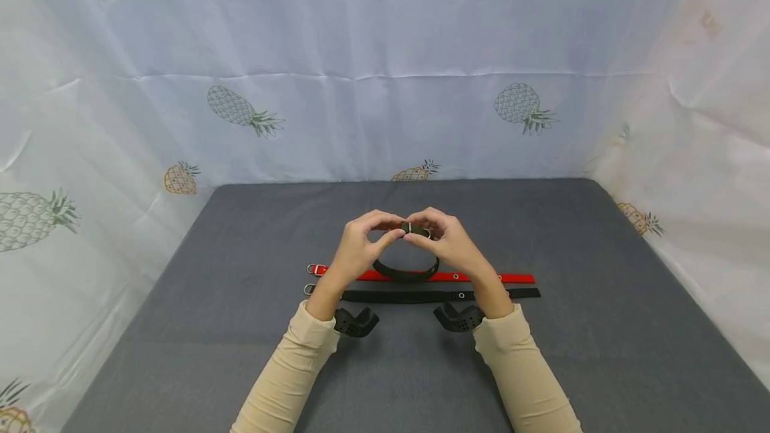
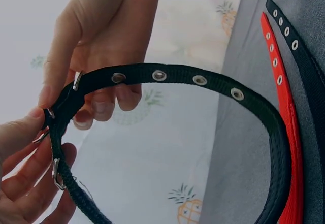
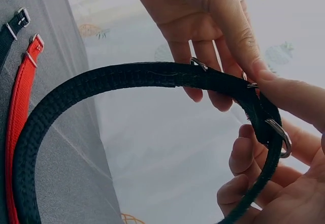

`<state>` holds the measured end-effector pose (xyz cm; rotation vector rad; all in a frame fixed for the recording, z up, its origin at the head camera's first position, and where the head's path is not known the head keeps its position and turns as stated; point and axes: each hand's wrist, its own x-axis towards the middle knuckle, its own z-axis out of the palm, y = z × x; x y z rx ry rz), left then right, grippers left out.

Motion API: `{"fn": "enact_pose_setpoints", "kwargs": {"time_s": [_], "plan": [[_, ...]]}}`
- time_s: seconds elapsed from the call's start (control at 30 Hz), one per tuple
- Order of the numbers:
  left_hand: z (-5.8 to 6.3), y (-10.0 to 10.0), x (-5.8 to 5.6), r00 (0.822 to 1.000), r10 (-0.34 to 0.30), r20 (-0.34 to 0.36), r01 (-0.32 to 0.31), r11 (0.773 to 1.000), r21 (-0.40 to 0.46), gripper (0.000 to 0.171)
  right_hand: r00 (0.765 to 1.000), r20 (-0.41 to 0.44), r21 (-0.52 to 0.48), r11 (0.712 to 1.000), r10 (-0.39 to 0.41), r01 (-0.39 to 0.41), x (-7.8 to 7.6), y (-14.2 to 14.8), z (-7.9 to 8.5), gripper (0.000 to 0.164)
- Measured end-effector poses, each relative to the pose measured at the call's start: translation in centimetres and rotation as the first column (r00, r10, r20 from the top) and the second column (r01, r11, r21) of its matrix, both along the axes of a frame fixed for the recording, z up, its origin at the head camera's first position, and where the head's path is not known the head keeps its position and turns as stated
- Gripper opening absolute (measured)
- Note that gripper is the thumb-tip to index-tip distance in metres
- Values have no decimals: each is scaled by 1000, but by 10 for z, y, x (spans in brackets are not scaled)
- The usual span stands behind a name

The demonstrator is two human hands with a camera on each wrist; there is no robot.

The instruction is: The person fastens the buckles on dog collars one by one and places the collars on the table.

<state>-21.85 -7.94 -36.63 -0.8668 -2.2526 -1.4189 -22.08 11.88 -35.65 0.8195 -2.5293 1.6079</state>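
Note:
Both hands are raised over the table, fingertips meeting at the ends of a dark green collar [image 1: 407, 275] bent into a loop. My left hand [image 1: 359, 240] pinches one side of the meeting ends between thumb and fingers. The other side is pinched by my right hand [image 1: 450, 240]. Silver eyelets run along part of the collar [image 2: 199, 80] in the left wrist view. A metal buckle [image 2: 77, 80] and a D-ring [image 3: 280, 136] show by the fingers. How far the strap end goes through the buckle is partly hidden.
A red collar [image 1: 517, 278] lies stretched out on the grey table [image 1: 240, 353], behind a black collar [image 1: 397, 297] laid parallel to it. Black wrist devices [image 1: 356, 322] hang under both wrists. A white curtain [image 1: 385, 32] with pineapple prints stands around the table.

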Motion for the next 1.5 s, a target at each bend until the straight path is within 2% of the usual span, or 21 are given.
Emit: {"fn": "enact_pose_setpoints", "kwargs": {"time_s": [0.37, 0.77, 0.97, 1.2, 1.5], "plan": [[2, -4, 0, 999, -21, 25, 20, 998, 55, 19, 1000, -5, -15, 1000, 9, -9, -1, 1, 1, 25], [6, -12, -2, 999, 13, 45, -16, 998, 66, 19, 1000, 23, -20, 1000, 2, -2, -5, 2, 0, 23], [9, -17, -4, 999, 7, 39, -12, 991, 135, 20, 999, 32, -40, 999, -8, 9, -6, 4, 0, 23], [11, -25, -7, 998, 21, 54, -34, 966, 256, 21, 997, 70, -94, 995, -14, 21, -5, 7, 1, 24], [11, -26, -8, 998, 6, 58, -22, 960, 279, 23, 996, 87, -117, 993, -10, 20, -5, 9, 1, 24]]}}
